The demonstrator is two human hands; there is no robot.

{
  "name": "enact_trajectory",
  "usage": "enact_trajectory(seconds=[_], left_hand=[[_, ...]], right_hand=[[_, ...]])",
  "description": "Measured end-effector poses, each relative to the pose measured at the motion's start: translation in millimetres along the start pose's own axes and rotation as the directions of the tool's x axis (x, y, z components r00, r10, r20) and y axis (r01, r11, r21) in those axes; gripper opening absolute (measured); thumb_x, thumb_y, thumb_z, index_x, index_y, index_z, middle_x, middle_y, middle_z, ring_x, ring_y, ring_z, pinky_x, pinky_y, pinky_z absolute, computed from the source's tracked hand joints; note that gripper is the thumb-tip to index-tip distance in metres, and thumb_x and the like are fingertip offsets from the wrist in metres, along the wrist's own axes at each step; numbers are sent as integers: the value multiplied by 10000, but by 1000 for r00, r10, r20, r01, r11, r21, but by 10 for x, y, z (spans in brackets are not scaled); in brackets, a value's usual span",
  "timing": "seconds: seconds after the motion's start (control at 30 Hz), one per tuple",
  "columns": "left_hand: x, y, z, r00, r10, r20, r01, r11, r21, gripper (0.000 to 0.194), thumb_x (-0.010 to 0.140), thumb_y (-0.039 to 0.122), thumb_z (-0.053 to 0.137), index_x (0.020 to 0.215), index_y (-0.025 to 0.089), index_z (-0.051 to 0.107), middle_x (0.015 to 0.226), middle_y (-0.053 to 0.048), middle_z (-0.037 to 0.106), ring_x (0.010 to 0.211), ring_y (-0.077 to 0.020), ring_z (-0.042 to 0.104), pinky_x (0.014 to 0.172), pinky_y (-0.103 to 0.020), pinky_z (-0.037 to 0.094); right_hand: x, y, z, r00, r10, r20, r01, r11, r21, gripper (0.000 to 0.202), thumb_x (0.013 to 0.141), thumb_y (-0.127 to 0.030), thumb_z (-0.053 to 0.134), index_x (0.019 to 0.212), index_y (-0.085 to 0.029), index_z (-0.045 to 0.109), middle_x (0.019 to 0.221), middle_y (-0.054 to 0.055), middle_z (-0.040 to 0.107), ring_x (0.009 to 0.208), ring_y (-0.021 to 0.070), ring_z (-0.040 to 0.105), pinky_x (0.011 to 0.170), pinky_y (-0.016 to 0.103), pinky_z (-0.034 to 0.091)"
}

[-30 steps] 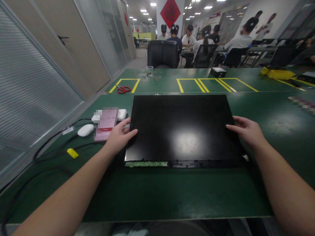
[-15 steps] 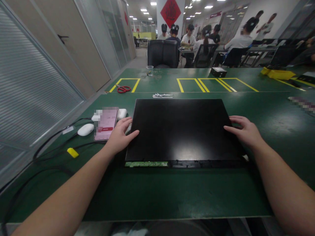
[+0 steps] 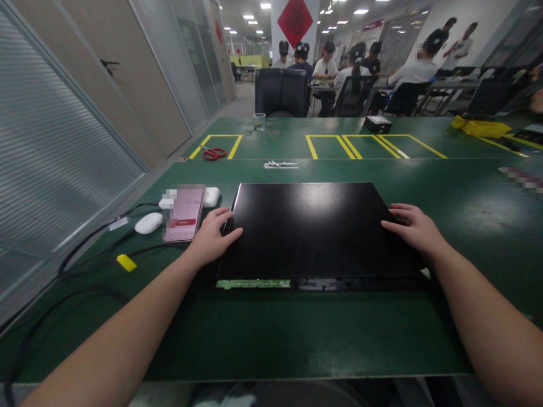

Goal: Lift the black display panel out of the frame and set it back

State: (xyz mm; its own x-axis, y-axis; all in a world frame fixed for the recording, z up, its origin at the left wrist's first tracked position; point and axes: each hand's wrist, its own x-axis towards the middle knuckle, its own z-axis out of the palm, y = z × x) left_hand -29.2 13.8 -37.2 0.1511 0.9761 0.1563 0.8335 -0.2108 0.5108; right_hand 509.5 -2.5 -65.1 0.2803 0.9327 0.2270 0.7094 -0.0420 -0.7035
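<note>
A black flat screen panel lies on the green table, with a green circuit board strip showing along its near edge at the left. My left hand grips the panel's left edge, thumb on top and fingers at the side. At the opposite edge, my right hand holds the panel the same way, its thumb over the top face. The undersides of both grips are hidden.
Left of the panel lie a phone, a white mouse-like object, cables and a yellow piece. Beyond it are red scissors, white strips, a plastic cup and a black box. People sit in the background.
The panel's far edge has come lower and nearer, and the light reflection on it has shifted toward that edge. Both hands have moved slightly with it.
</note>
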Motion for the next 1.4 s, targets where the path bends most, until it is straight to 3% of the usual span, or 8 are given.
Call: enact_trajectory(seconds=[0.57,0.8,0.93,1.07,1.17,1.27,1.4], left_hand=[[23,-12,62,996,68,56,-69,997,17,452,901,525,592,1182,178,662,1527,-209,498,1466,-428,447,1233,-630,330],[17,6,102,997,63,53,-66,996,56,517,916,477,584,1326,165,635,1523,-220,482,1470,-436,427,1227,-662,310],[11,12,114,996,74,39,-76,996,46,534,924,475,583,1364,177,629,1525,-208,497,1455,-426,456,1225,-658,323],[-62,103,0,988,86,129,-96,993,69,614,953,512,561,1453,158,593,1627,-249,412,1534,-454,371,1230,-666,312],[-144,167,-174,966,142,217,-160,985,69,665,921,580,630,1495,246,591,1729,-188,313,1589,-473,269,1232,-691,298],[-203,187,-344,928,230,291,-251,967,35,689,879,559,710,1509,306,594,1750,-137,313,1578,-444,323,1244,-663,311],[-234,185,-463,877,244,414,-257,966,-25,700,861,506,752,1527,372,583,1717,-91,404,1558,-392,397,1237,-610,368]], right_hand=[[-17,-44,-15,1000,-14,25,15,1000,-26,479,644,-619,813,964,-264,782,1316,139,681,1169,392,693,1073,595,557],[-20,-64,-16,999,-13,35,15,999,-53,414,679,-601,780,933,-275,773,1310,136,682,1250,409,659,1130,608,505],[-14,-31,-10,1000,-1,21,2,999,-43,447,649,-604,798,943,-268,778,1328,124,689,1196,395,688,1115,584,520],[-8,-4,-4,1000,8,26,-7,999,-38,421,654,-605,803,927,-286,776,1328,110,697,1157,393,703,1089,618,534],[-13,-9,2,1000,-1,29,3,999,-54,413,663,-613,793,910,-283,774,1331,114,695,1166,397,701,1090,622,532],[-25,-37,-10,999,-31,28,34,995,-89,434,668,-630,783,914,-272,786,1315,114,705,1138,385,713,1080,597,545],[-46,-122,-73,997,6,71,2,994,-108,393,669,-592,791,885,-263,799,1312,111,715,1125,392,721,1061,582,564]])
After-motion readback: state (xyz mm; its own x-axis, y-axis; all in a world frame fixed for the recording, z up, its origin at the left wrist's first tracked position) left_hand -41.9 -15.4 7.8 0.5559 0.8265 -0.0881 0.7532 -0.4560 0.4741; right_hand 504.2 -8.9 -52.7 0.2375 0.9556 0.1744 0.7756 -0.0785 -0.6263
